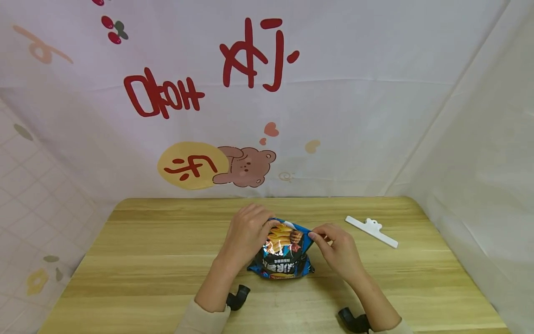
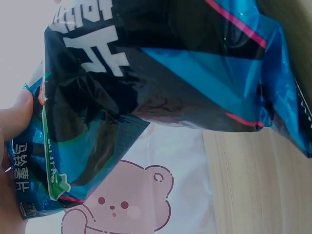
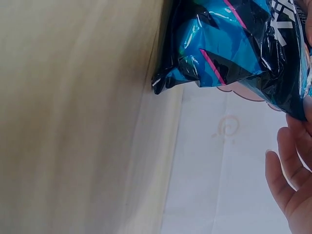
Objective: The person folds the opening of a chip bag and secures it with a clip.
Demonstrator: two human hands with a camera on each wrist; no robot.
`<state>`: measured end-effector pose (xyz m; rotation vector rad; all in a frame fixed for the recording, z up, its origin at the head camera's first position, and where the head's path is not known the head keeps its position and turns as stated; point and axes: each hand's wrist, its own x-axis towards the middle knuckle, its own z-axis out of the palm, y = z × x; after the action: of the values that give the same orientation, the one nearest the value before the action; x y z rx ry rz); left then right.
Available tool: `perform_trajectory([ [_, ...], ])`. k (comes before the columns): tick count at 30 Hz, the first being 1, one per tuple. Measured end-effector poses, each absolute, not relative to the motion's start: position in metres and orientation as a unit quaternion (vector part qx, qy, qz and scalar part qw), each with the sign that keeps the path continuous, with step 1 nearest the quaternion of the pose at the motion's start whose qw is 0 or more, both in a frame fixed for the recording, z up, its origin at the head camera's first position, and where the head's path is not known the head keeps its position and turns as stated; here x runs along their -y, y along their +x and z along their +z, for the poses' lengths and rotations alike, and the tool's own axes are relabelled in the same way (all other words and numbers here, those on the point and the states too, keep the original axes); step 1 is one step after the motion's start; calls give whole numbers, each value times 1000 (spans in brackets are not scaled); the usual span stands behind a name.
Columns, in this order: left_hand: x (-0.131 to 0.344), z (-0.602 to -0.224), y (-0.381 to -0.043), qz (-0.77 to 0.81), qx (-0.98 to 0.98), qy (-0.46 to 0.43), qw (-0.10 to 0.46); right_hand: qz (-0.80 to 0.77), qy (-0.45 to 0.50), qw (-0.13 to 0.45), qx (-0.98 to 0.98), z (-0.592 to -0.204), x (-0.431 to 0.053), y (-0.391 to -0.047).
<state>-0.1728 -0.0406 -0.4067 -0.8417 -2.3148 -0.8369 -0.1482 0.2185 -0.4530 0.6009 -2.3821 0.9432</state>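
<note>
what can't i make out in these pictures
Head view: the far side and contents of the bag, hidden by its front.
Head view: a small white line of lettering on it, too small to read.
Head view: one end of a black piece, hidden by the left forearm.
Left wrist view: most of the left hand, cut off by the left edge.
Right wrist view: part of the right hand, cut off by the right edge.

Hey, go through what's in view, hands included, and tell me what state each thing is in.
Snack bag: bulging, held by its top edge; can't tell whether it's open.
Left hand: gripping the bag's top left corner.
Right hand: pinching the bag's top right corner.
White clip: lying on the table, untouched; can't tell whether it's open or closed.
Backdrop: hanging, creased.
</note>
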Motion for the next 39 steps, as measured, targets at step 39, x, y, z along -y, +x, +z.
perform_trajectory([
  [39,40,-403,-171,-312,858,-319,256,163,174,160,958,-449,-331,-165],
])
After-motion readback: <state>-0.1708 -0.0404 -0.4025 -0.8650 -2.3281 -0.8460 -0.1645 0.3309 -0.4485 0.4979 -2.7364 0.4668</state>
